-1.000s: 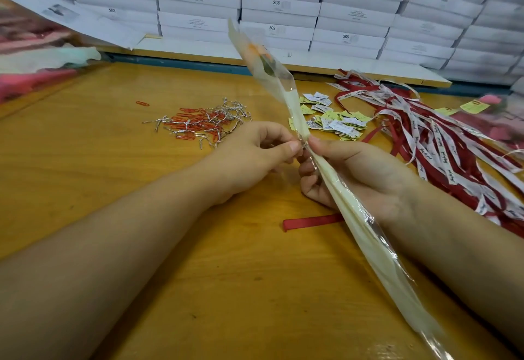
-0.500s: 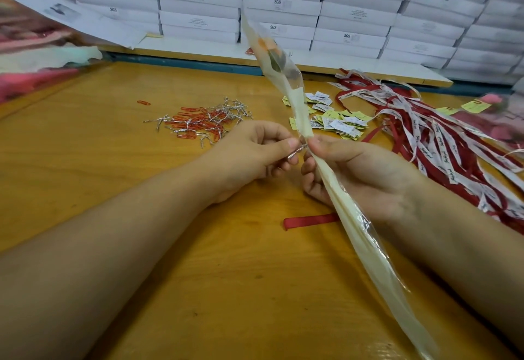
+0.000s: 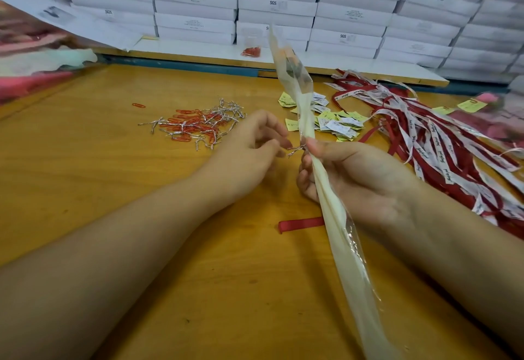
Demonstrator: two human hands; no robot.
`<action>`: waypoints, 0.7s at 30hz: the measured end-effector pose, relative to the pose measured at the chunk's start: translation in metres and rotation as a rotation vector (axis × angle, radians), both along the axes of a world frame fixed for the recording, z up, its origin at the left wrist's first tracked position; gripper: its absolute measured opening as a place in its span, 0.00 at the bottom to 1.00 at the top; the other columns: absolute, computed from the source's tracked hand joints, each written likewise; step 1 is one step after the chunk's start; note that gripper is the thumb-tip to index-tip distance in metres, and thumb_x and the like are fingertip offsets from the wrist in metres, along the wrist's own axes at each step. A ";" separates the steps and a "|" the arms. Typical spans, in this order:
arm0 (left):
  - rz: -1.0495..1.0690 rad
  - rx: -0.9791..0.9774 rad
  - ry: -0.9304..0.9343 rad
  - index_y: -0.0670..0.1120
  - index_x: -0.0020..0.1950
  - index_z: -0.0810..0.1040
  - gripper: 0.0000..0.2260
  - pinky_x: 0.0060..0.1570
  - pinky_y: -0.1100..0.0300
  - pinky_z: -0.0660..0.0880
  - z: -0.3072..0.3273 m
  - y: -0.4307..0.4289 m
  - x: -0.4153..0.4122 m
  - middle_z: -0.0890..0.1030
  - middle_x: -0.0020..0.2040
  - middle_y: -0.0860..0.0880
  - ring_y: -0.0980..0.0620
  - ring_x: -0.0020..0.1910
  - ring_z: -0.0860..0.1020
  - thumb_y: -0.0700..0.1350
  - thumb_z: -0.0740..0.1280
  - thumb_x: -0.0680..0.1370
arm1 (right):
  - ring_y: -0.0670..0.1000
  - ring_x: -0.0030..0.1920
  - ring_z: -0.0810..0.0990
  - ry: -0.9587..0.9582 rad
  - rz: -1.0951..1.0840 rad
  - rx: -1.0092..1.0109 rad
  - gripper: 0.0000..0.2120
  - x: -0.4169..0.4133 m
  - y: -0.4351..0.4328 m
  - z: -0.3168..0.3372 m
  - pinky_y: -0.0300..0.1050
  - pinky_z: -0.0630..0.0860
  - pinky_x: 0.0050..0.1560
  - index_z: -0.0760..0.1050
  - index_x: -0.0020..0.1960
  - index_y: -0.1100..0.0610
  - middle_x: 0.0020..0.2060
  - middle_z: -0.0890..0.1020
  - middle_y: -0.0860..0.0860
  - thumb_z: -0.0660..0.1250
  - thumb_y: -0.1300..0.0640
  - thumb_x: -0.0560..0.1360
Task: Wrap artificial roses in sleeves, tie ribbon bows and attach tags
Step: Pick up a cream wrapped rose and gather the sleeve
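While held above table (image 3: pixel 113 189), runs on a long diagonal: sleeved rose (image 3: pixel 341 243), bloom end up and away toward stacked white boxes (image 3: pixel 278 5), stem end down at near right edge. Right hand (image 3: pixel 357 178) curled round sleeve at mid-length, thumb beside silver twist tie (image 3: pixel 296 150) wound there. Left hand (image 3: pixel 249 155) loosely curled, thumb and forefinger apart, tips just beside tie's free end; contact unclear. Beyond left hand, heap of ties and red clips (image 3: pixel 198 127). Passes in front of tags (image 3: pixel 337 124) and one end of red ribbon strip (image 3: pixel 300 225); printed ribbons (image 3: pixel 425 138) to right.
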State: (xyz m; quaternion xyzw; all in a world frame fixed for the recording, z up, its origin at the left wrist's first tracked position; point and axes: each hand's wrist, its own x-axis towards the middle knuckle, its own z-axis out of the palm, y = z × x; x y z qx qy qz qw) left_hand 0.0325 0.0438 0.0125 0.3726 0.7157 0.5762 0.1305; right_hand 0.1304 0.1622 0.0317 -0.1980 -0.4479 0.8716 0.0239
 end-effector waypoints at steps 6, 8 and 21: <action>-0.052 -0.076 0.712 0.48 0.49 0.79 0.10 0.46 0.69 0.71 0.002 -0.004 -0.003 0.74 0.45 0.58 0.59 0.47 0.73 0.36 0.70 0.72 | 0.45 0.29 0.71 -0.005 -0.025 0.012 0.08 0.003 0.003 0.000 0.36 0.75 0.34 0.76 0.44 0.60 0.28 0.72 0.50 0.67 0.63 0.65; -0.010 -0.046 0.845 0.44 0.50 0.80 0.09 0.49 0.64 0.72 0.002 -0.004 -0.005 0.77 0.47 0.53 0.55 0.49 0.74 0.37 0.72 0.71 | 0.45 0.29 0.71 -0.003 -0.035 -0.005 0.09 0.004 0.003 0.001 0.35 0.75 0.33 0.76 0.45 0.60 0.28 0.72 0.51 0.67 0.64 0.65; 0.128 0.013 1.436 0.39 0.44 0.82 0.05 0.43 0.50 0.74 0.005 0.001 -0.002 0.83 0.44 0.43 0.42 0.46 0.81 0.38 0.67 0.76 | 0.45 0.29 0.75 0.051 -0.049 -0.186 0.11 0.002 0.008 0.001 0.36 0.75 0.31 0.76 0.47 0.62 0.30 0.75 0.51 0.68 0.65 0.65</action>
